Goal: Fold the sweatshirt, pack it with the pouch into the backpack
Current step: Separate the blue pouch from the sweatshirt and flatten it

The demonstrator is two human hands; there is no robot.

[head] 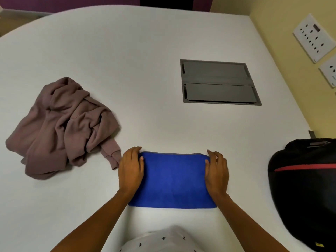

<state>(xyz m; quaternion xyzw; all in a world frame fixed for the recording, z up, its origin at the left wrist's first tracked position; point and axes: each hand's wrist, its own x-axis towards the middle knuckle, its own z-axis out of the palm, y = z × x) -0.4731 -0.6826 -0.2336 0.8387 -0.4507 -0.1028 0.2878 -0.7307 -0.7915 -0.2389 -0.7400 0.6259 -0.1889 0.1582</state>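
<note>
Head camera, looking down on the white table (127, 51): the blue pouch (172, 180) lies flat right in front of you, at 6 o'clock on the table. Your left hand (131, 170) rests on its left end and your right hand (217, 171) on its right end. On both, the fingers are mostly straight and the thumb lies on the blue cloth. Neither hand is clamped round the pouch, and I can't tell whether any fingertip is tucked under an edge.

The pouch looks like soft, fuzzy fabric, light and floppy, so it will probably sag if you lift it by one corner. Take it by both short ends, or pinch it along the grey top edge.

The mauve sweatshirt (61, 128) sits crumpled at 9 to 10 o'clock from the pouch, with one cuff just beside your left hand. It isn't folded yet. It looks thick, limp and bulky but not heavy. It won't hold a shape, so I'd take it by the shoulders or the hem, shake it out and lay it flat first.

The black backpack (305, 188), with a red stripe, lies at 3 o'clock on the table edge, well apart from the pouch. I can't see its opening clearly.
</note>
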